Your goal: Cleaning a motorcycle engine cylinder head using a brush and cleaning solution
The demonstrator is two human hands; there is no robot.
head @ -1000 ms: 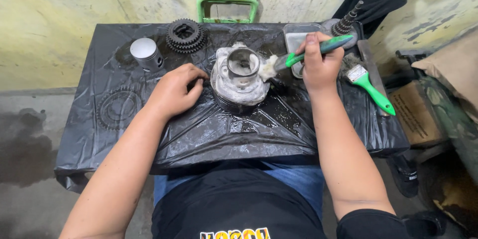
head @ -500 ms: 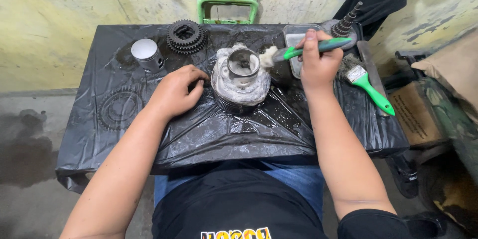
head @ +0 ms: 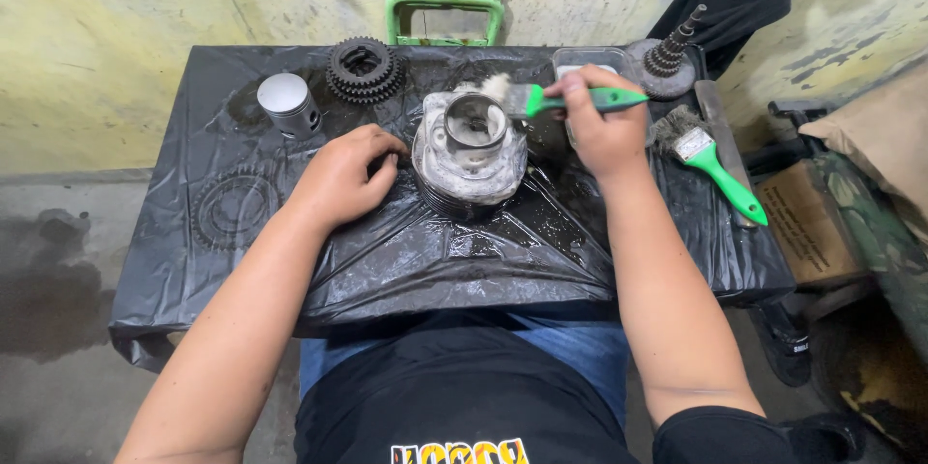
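A finned metal engine cylinder (head: 469, 150) stands on a table covered with black plastic sheet (head: 416, 251). My left hand (head: 340, 177) rests on the sheet against the cylinder's left side, fingers curled. My right hand (head: 599, 130) grips a green-handled paintbrush (head: 570, 99); its white bristles touch the cylinder's far top rim. The cylinder's bore faces up and its surface looks wet.
A silver piston (head: 286, 102) and a black gear cluster (head: 363, 69) lie at the back left. A flat gear (head: 230, 207) sits under the sheet at the left. A second green brush (head: 710, 161), a geared shaft (head: 669, 53), a tray (head: 587, 60) and cardboard boxes (head: 807, 222) are on the right.
My right hand has swung the brush from the cylinder's right side up to its far rim. The left hand has stayed beside the cylinder.
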